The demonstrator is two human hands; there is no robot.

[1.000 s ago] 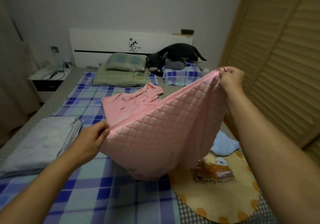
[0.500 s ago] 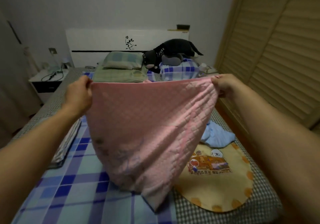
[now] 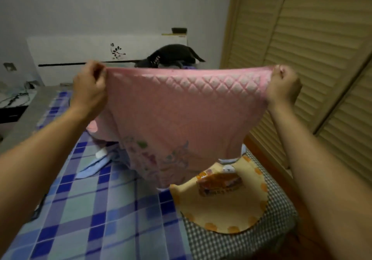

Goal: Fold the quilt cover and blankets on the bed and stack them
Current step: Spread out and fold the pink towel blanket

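A pink quilted blanket (image 3: 181,114) hangs stretched in the air above the bed, its lower part with a faint cartoon print drooping toward the blue plaid sheet (image 3: 96,215). My left hand (image 3: 89,89) pinches its upper left corner. My right hand (image 3: 282,86) grips the upper right corner. Both arms are raised at about the same height, so the top edge runs nearly level. A yellow round-edged blanket (image 3: 219,205) with a cartoon picture lies flat on the bed at the lower right. A pale blue cloth (image 3: 92,168) lies crumpled under the pink blanket.
A black plush animal (image 3: 173,55) sits by the white headboard (image 3: 80,50) behind the blanket. Louvred wooden wardrobe doors (image 3: 312,48) line the right side close to the bed. A nightstand (image 3: 12,102) with cables stands at the left.
Both hands have lifted the pink blanket higher and pulled its top edge wider and taut. It now hides the pillows and most of the bed's far end.
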